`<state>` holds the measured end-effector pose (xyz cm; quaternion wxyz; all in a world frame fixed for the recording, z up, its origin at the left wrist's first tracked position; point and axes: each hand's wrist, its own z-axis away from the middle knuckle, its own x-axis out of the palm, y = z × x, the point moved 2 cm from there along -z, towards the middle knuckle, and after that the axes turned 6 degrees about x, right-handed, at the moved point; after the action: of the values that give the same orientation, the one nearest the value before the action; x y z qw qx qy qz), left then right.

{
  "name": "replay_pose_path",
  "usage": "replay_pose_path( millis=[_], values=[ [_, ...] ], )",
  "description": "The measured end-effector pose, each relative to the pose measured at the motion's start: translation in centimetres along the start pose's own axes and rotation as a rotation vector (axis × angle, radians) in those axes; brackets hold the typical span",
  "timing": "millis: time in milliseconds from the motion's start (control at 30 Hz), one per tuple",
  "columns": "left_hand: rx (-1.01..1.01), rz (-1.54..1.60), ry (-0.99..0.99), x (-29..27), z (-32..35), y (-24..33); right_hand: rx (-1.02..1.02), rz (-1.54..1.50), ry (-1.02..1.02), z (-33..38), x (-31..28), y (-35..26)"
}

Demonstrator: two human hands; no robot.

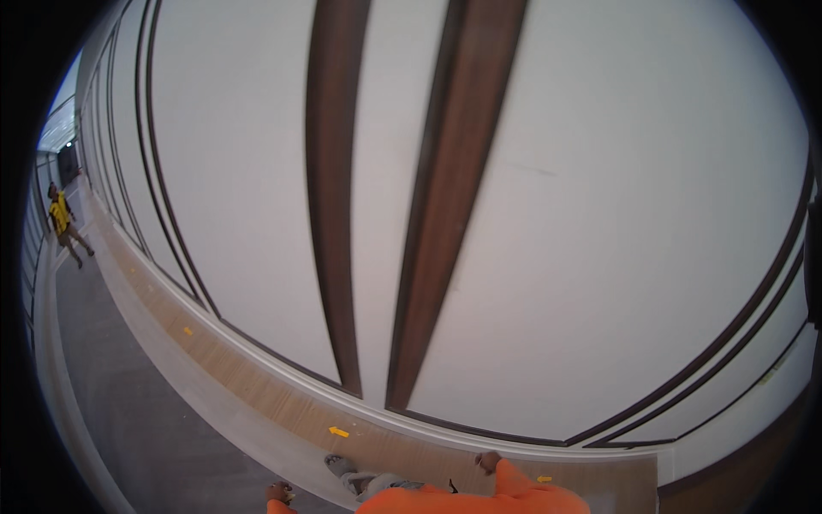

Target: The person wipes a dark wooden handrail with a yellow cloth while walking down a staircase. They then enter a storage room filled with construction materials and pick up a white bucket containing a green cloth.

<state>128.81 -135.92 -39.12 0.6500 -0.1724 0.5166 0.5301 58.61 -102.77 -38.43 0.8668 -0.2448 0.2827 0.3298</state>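
The wood-look floor strip (274, 390), the thing nearest my hands, runs from the lower right of the frame along the wall's foot toward the upper left. My right hand (488, 463) shows at bottom centre, just right of the middle, overlapping the edge where strip and wall meet; its fingers look curled, but I cannot tell how far they are closed or whether they have hold of anything. My left hand (279, 493) sits at the bottom edge, left of centre, fingers bent; it is too small for me to tell if it grips anything. Between them are my orange top (462, 501) and a grey shoe (340, 464). A yellow arrow (339, 432) marks the strip above the shoe, pointing left. The white wall (634, 197) fills the middle and right, crossed by dark brown trim (338, 197). Grey floor (145, 394) spreads at lower left; a person in a yellow vest (60, 216) is at far left.
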Motion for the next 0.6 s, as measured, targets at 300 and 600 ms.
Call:
replay_pose_path(
  millis=[300,600],
  values=[
    [-0.876,1.016,0.329,-8.0,3.0,-16.5,0.129,-0.295,0.145,-20.9,-16.6,-34.8],
    [-1.315,1.422,0.703,-2.0,16.8,-24.4,-0.579,-0.028,-0.338,-17.3,1.4,-93.8]
  ],
)
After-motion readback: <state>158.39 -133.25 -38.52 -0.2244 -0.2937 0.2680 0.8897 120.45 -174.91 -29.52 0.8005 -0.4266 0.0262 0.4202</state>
